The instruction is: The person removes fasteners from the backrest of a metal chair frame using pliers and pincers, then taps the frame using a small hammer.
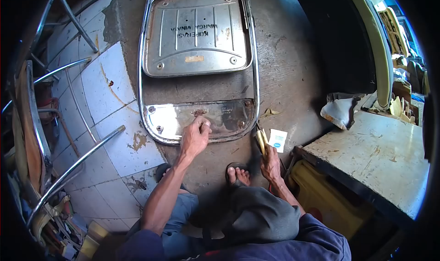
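Observation:
An upturned metal folding chair lies on the floor in front of me. Its seat pan (195,50) is at the far end and its shiny back panel (176,123) at the near end, inside a chrome tube frame (256,82). My left hand (196,135) rests over the back panel, fingers pinched together just below a rusty patch (199,112); whatever they hold, if anything, is hidden. To the right of the frame, my right hand (271,164) is closed around pliers with pale yellow handles (262,142). A white packet (277,140) with a blue mark lies beside that hand.
A worn light-topped table (376,146) stands at the right, with a bent metal piece (339,112) at its far edge. Chrome chair legs (82,158) and scrap crowd the left over white tiles (107,82). A dark padded panel (339,36) rises at the upper right.

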Demonstrator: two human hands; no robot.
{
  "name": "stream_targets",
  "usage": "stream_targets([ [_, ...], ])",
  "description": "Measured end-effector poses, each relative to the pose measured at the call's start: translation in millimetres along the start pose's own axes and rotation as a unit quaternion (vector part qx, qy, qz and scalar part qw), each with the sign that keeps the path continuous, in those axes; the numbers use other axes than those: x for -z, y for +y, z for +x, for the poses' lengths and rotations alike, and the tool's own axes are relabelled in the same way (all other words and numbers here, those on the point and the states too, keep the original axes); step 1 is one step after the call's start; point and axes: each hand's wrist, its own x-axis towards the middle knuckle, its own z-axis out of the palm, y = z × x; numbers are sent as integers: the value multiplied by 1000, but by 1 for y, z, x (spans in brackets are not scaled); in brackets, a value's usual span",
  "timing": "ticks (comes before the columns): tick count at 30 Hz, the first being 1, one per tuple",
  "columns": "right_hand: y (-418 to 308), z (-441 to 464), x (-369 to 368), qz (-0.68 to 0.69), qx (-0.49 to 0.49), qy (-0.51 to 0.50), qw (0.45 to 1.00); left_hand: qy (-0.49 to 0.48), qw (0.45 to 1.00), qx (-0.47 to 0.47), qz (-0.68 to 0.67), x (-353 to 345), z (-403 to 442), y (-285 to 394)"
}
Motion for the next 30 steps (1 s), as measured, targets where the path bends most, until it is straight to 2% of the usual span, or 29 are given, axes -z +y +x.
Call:
stream_targets([
  [2,9,-3,-7,-11,19,1,1000,54,992,-111,-5,-12,19,-8],
  [5,14,-21,-4,-12,39,-1,999,36,986,-155,44,-21,41,-6],
  [6,9,-24,3,12,40,29,999,35,986,-157,49,-20,40,-3],
  [8,14,-37,17,15,26,83,996,157,964,-174,125,-5,38,11],
  [10,39,-57,28,-8,-62,122,991,333,883,-215,253,20,61,-16],
  [11,58,-68,29,-13,-104,149,983,369,877,-173,255,39,65,-19],
  [12,99,-79,16,-7,-105,157,982,417,848,-96,311,57,63,-18],
  [14,164,-94,-13,-163,-263,164,937,471,824,55,310,97,64,-29],
  [15,160,-96,-14,-158,-262,171,936,466,823,124,299,114,59,-32],
  [16,156,-102,-14,-151,-223,212,939,429,844,188,260,131,58,-43],
  [17,151,-108,-14,-146,-183,249,940,439,872,172,133,146,76,-77],
  [18,148,-106,-15,-135,-181,252,941,296,942,139,-70,166,90,-113],
  [19,145,-101,-16,-125,-195,244,942,130,950,96,-268,175,91,-118],
  [20,145,-96,-19,-116,-224,226,941,129,951,92,-266,179,93,-126],
  [22,149,-89,-23,-112,-256,201,939,146,987,8,-72,175,71,-104],
  [23,149,-86,-25,-108,-266,192,939,146,987,2,-71,175,65,-96],
  [25,147,-83,-24,-102,-278,178,938,242,968,-60,17,169,50,-84],
  [27,146,-81,-24,-98,-284,170,939,283,954,-95,40,175,39,-66],
  [30,148,-76,-30,-85,-291,154,940,351,922,-97,130,181,6,-5],
])
